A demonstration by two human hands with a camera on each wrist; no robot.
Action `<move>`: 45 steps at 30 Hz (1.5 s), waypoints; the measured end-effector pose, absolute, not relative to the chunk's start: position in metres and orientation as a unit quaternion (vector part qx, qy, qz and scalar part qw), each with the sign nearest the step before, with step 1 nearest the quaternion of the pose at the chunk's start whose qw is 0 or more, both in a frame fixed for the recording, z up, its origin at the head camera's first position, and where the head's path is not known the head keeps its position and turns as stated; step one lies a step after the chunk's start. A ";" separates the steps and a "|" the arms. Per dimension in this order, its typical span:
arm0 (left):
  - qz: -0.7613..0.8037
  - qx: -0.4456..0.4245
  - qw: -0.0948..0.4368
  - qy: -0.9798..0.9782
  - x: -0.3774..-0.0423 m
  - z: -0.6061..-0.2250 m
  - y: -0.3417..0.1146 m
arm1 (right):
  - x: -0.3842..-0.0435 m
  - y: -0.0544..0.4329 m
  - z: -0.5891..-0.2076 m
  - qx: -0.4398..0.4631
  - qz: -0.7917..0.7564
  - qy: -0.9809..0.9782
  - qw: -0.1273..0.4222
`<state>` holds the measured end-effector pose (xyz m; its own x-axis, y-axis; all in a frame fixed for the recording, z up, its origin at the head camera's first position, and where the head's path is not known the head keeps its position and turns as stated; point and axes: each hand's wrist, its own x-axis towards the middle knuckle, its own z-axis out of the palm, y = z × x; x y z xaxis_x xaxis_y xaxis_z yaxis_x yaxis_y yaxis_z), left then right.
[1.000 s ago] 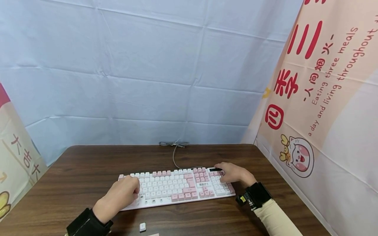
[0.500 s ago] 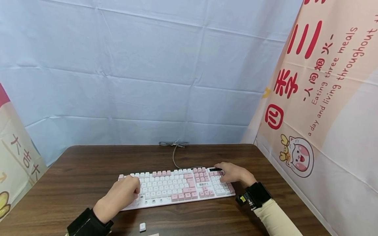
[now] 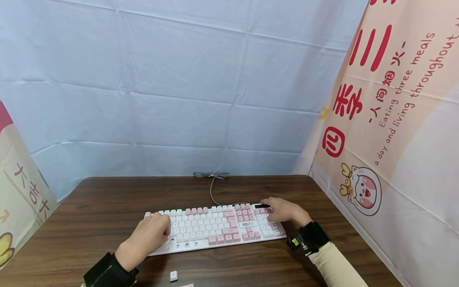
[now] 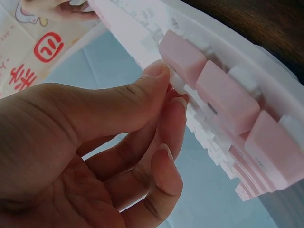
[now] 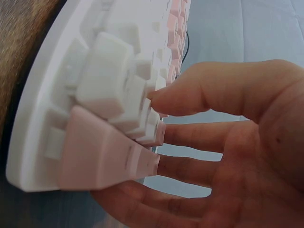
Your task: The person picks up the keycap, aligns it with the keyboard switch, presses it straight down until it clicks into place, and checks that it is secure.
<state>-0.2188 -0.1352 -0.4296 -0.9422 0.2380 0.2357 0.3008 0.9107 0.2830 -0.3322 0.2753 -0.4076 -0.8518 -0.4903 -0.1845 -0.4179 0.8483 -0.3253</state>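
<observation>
A white and pink keyboard (image 3: pixel 201 227) lies on the table, its left end partly hidden by my left hand (image 3: pixel 148 233). In the left wrist view the thumb and index finger pinch a small white keycap (image 4: pixel 176 82) beside a row of pink keycaps (image 4: pixel 225 97); the other fingers curl below. My right hand (image 3: pixel 285 210) holds the keyboard's right end, thumb on the white number keys (image 5: pixel 107 76) and fingers spread over the far and right side, by a large pink key (image 5: pixel 95 149). A loose white keycap (image 3: pixel 173 276) lies in front of the keyboard.
The brown wooden table (image 3: pixel 107 199) ends at a pale blue cloth (image 3: pixel 172 99) behind. A bundled grey cable (image 3: pixel 211 174) runs from the keyboard to the back edge. Printed cloth (image 3: pixel 394 119) hangs at the right. A pale pink piece (image 3: pixel 187 285) shows at the bottom edge.
My left hand and wristband have shifted very slightly to the right. My right hand, the keyboard and the loose keycap look the same.
</observation>
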 end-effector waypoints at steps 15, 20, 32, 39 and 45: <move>-0.132 -0.161 0.109 -0.972 -0.224 -0.430 -0.135 | -0.332 0.276 -0.407 -0.238 -0.144 0.951 0.136; -0.136 -0.159 0.108 -0.972 -0.225 -0.429 -0.137 | -0.335 0.272 -0.409 -0.235 -0.144 0.951 0.140; -0.126 -0.146 0.114 -0.975 -0.230 -0.432 -0.129 | -0.338 0.277 -0.410 -0.245 -0.131 0.951 0.135; -0.103 -0.148 0.115 -0.977 -0.231 -0.431 -0.127 | -0.337 0.277 -0.409 -0.249 -0.139 0.950 0.131; -0.133 -0.140 0.084 -0.978 -0.232 -0.430 -0.128 | -0.335 0.277 -0.409 -0.248 -0.144 0.949 0.135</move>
<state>-0.2321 -0.1284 -0.4303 -0.9468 0.2505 0.2023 0.2954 0.9257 0.2363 -0.3350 0.2770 -0.4089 -0.8407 -0.5088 -0.1852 -0.4312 0.8360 -0.3395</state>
